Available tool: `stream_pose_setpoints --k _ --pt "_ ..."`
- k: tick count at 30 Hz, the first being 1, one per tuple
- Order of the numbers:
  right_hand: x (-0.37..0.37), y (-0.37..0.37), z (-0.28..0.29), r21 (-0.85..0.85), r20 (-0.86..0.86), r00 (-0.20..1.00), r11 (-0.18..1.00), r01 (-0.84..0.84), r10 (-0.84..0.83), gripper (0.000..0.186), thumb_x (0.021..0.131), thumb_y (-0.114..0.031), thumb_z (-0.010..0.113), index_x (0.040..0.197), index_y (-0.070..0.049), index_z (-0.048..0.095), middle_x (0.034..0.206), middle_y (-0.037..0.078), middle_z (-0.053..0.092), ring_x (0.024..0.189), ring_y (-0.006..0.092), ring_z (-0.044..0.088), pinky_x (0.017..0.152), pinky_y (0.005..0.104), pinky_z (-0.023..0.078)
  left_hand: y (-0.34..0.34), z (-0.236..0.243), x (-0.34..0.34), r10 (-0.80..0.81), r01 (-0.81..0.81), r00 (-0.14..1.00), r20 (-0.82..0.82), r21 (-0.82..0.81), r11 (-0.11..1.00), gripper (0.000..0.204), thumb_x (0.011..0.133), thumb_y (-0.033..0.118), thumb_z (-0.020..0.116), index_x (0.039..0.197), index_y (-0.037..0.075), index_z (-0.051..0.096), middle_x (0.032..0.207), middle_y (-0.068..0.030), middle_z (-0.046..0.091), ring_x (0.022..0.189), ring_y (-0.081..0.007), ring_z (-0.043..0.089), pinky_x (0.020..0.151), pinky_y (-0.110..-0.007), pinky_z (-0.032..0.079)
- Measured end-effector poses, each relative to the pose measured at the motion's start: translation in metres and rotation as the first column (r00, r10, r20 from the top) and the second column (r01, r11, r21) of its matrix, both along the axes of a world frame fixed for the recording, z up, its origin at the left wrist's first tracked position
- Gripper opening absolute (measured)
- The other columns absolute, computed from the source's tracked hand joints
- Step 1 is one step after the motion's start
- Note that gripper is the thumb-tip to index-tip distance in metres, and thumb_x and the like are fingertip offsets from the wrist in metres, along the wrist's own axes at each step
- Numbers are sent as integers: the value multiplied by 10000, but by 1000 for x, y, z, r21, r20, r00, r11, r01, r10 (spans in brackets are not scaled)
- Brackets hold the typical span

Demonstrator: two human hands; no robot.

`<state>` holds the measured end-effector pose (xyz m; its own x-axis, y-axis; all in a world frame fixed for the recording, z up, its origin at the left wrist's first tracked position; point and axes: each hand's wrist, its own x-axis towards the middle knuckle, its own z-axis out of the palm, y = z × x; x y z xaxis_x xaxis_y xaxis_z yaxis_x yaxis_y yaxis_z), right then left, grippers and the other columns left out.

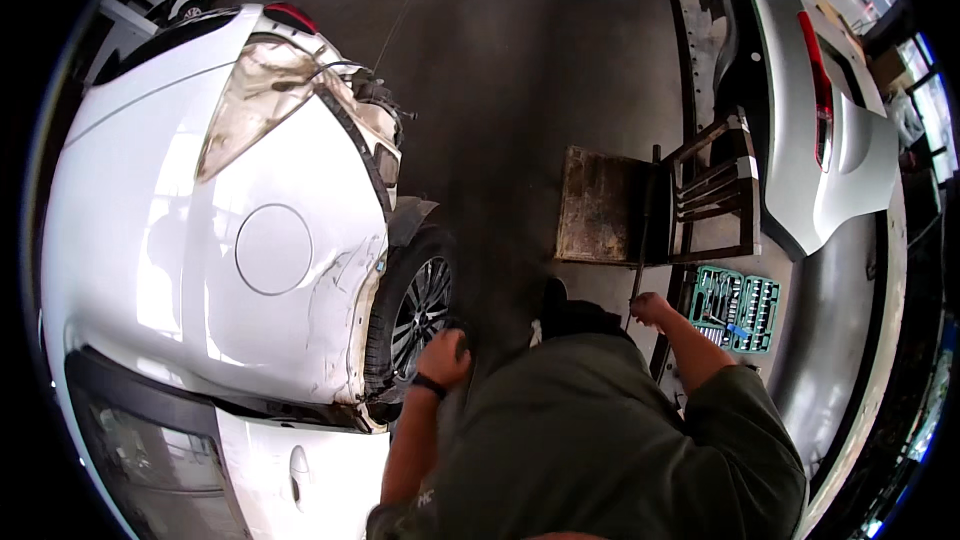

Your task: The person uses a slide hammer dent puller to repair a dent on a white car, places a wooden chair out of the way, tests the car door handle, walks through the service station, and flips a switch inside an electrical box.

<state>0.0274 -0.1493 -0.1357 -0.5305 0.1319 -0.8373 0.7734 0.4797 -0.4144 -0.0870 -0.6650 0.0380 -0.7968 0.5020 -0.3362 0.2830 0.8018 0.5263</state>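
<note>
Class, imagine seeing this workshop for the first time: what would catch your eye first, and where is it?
The big white car filling the left side, its rear corner crumpled and torn above the dark wheel, beside which the left hand is. Then the worn chair right of centre, and the open green tool case just right of the right hand.

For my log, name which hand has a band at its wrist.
The left hand, by the wheel: a dark band crosses its wrist; the right hand shows none.
</note>
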Motion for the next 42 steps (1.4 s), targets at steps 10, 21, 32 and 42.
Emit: stream_pose_setpoints --k 10,21,32,42 --pt "-132 18 32 -270 -135 754 756 596 -643 369 920 -217 641 1201 22 628 931 111 707 734 191 650 631 329 524 142 13 -253 -250 258 960 125 -53 965 376 873 248 636 1187 43 627 1175 -186 641 1118 -375 616 938 -460 514" --pt "-367 0 49 -318 -4 460 437 841 -888 310 950 -159 632 1192 36 636 995 133 708 827 216 680 700 358 552 281 -111 -592 -455 500 831 319 -72 863 331 879 246 627 1137 40 658 1110 -175 696 1008 -358 656 875 -461 522" --pt "-579 87 89 -334 -252 343 414 847 -905 265 960 -164 663 1157 13 649 905 93 702 783 181 667 655 342 528 276 -82 -922 -123 314 868 480 -342 886 310 927 257 545 936 19 744 996 -186 740 946 -353 698 825 -466 541" --pt "-774 135 -17 -111 207 937 945 309 -282 189 923 -200 612 875 -48 715 763 104 689 603 196 617 523 352 491 143 -120 -1050 146 -125 928 344 -82 989 293 870 300 620 1075 103 689 1038 -150 736 968 -344 696 848 -461 544"
